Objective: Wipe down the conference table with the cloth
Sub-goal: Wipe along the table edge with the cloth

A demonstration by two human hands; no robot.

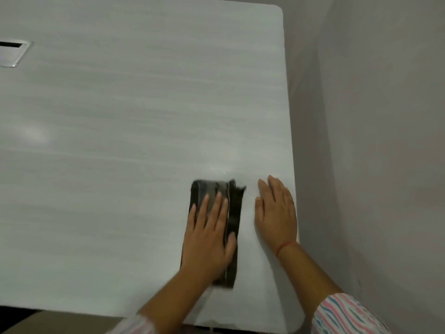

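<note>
cloth: dark cloth (213, 189) folded into a long pad. It's lying flat on the conference table (120, 121), close to the right edge and nearer the front edge than the far one. It's blurry, so I can't make out the weave.
left hand: the left hand (209, 230) is palm-down on top of the cloth with the fingers straight and a bit spread. It's pressing, not gripping.
right hand: the right hand (277, 213) is flat on the bare tabletop just beside the cloth, between it and the right edge. Fingers are straight and it's holding nothing. Looks like it's bracing, imo.
how it'll handle: my guess is soft, light and floppy. The tabletop looks smooth and slightly glossy, so the cloth should glide easily. The folded layers could bunch or unfold if pushed from one end.
where to hold: I'd keep a flat palm over the middle of the pad with the fingers spread to pin the layers. No pinch needed. One far corner pokes out a little and might flip.
writing/brands: nothing readable on the cloth or the table.
other stuff: there's a cable hatch (12, 53) set in the top near the left edge. A plain wall (373, 116) sits just past the right edge. There's a red thread (285, 245) on the right wrist and a striped sleeve (346, 314).
</note>
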